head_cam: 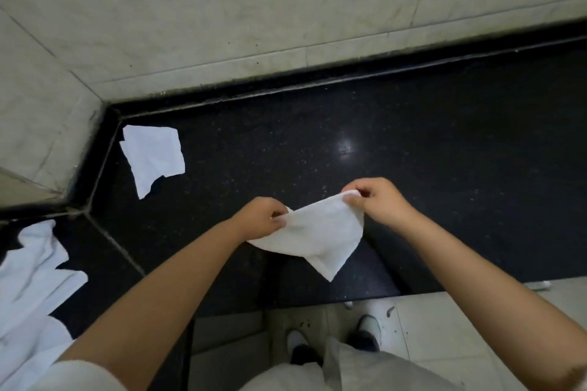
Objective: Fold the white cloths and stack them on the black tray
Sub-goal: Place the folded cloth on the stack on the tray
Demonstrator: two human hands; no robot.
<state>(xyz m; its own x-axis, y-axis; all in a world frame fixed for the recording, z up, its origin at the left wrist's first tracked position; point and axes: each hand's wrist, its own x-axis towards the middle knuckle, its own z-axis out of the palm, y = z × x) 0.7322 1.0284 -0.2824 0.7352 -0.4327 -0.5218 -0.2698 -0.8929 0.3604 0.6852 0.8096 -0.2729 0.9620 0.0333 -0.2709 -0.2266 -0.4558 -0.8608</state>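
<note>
Head view: a white cloth (317, 232), limp and creased, hangs between both hands above the black worktop (413, 152). Left hand (260, 219) fingers pinch one corner, right hand (378, 200) fingers pinch the opposite; a point droops below.

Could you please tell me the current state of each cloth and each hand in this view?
held cloth: lifted above the black counter, pinched at two corners, sagging, not yet folded.
left hand: pinches the cloth's left corner.
right hand: pinches the cloth's right corner.
far cloth: lies loosely on the counter near the wall corner.
cloth pile: crumpled, unfolded, at the left edge.
</note>
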